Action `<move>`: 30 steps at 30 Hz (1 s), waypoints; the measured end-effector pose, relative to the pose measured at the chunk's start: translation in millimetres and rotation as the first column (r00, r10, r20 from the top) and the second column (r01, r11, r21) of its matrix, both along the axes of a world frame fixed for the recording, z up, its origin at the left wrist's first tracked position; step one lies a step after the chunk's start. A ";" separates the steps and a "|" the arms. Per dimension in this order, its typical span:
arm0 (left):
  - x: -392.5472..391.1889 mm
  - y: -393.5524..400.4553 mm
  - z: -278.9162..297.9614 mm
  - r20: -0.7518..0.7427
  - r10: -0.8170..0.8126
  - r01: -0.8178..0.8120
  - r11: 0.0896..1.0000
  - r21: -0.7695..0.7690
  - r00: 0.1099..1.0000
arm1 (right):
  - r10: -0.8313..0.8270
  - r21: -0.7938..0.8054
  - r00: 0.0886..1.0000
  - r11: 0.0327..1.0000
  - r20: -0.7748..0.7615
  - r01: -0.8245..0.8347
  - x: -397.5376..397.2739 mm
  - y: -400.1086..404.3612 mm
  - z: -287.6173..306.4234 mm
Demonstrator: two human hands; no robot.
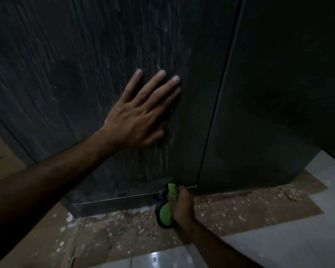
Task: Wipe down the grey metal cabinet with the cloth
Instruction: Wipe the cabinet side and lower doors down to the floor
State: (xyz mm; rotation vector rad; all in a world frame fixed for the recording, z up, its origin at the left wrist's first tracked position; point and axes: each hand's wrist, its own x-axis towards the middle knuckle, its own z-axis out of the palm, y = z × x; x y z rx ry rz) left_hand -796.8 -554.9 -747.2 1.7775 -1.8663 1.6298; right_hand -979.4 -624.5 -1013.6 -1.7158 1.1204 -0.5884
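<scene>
The cloth (165, 213), green with a dark edge, is bunched in the right hand (182, 205) at the foot of the grey metal cabinet (108, 55), just below the bottom end of the seam between its two doors, low against the base strip; the fingers are curled round it, so the grip is closed on the wad, with one green tuft poking up above the fist and a rounder lobe bulging out below; it looks soft and light, likely damp, something that will fold and squash to any shape, and it seems best held as it is, balled in the palm so a broad face can be pressed flat on the metal; the cabinet itself is stiff sheet metal, probably smooth and a little slippery where wet, its left door covered in pale vertical streaks, the right door darker and plainer; higher on the left door, beside the seam, the left hand (141, 113) lies flat with fingers straight and spread, its grip wide and holding nothing, apparently bracing; under the cabinet, brown cardboard (124, 235) speckled with white spots covers the floor; beyond it, pale glossy tiles (278, 246).
</scene>
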 end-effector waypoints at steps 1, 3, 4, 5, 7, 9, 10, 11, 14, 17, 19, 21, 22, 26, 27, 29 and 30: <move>0.2 0.9 0.3 0.002 0.001 -0.001 1.000 -0.003 1.000 | -0.017 0.042 1.000 0.999 0.000 0.017 -5.5 -7.7 0.6; -1.4 2.3 1.1 0.005 0.008 -0.008 1.000 -0.001 1.000 | -0.212 0.155 0.977 0.966 0.011 0.208 -15.2 -31.6 -5.9; -3.1 2.7 1.6 0.002 0.011 -0.011 1.000 0.006 1.000 | -0.316 0.214 0.948 0.929 0.031 0.302 -16.6 -41.7 -11.2; -4.4 3.2 2.0 -0.001 0.014 -0.014 1.000 0.015 1.000 | -0.366 0.268 0.930 0.899 0.030 0.346 -15.5 -45.5 -11.9; -4.2 3.7 3.0 0.003 0.019 -0.020 1.000 0.020 1.000 | -0.370 0.345 0.928 0.878 0.049 0.331 -3.3 -37.7 -11.6; -4.4 3.9 3.1 0.004 0.013 -0.013 1.000 0.017 1.000 | -0.320 0.406 0.944 0.875 0.077 0.263 15.4 -16.5 -16.5; -4.6 3.6 2.5 0.001 0.011 -0.011 1.000 0.015 1.000 | -0.260 0.444 0.961 0.874 0.088 0.196 24.5 -4.8 -19.6; -4.5 3.1 1.7 -0.004 0.011 -0.011 1.000 0.013 1.000 | -0.195 0.493 0.976 0.861 0.095 0.124 31.4 3.5 -23.0; -2.4 3.4 1.7 0.003 0.003 -0.003 1.000 0.001 1.000 | -0.233 0.520 0.971 0.836 0.044 0.177 29.4 -7.8 -16.2; -1.7 5.6 3.1 0.022 0.005 -0.005 1.000 0.004 1.000 | -0.434 0.427 0.899 0.805 -0.048 0.412 9.8 -37.7 -6.0; -2.8 5.7 3.7 0.019 0.004 -0.005 1.000 0.018 1.000 | -0.477 0.379 0.878 0.807 -0.034 0.453 11.9 -31.7 -0.2; -4.4 5.4 5.0 0.012 0.004 -0.004 1.000 0.025 1.000 | -0.387 0.391 0.922 0.848 -0.001 0.357 28.5 -8.4 6.9; -4.6 5.7 5.3 0.012 0.001 -0.001 1.000 0.025 1.000 | -0.307 0.402 0.952 0.872 0.006 0.279 36.8 4.5 8.9; -8.3 8.5 5.9 0.007 0.010 -0.010 0.999 0.032 1.000 | -0.198 0.321 0.974 0.935 0.114 0.153 43.7 17.5 38.3; -9.4 9.4 6.7 -0.003 0.010 -0.010 0.999 0.039 1.000 | -0.218 0.266 0.961 0.949 0.173 0.168 39.8 12.4 50.9; -10.8 12.4 9.5 -0.018 -0.002 0.003 0.999 0.042 1.000 | -0.243 0.100 0.929 0.970 0.280 0.223 28.4 2.5 75.6; -11.2 14.2 11.6 -0.024 -0.014 0.015 0.999 0.033 1.000 | -0.235 0.027 0.917 0.971 0.323 0.240 22.7 -0.4 82.5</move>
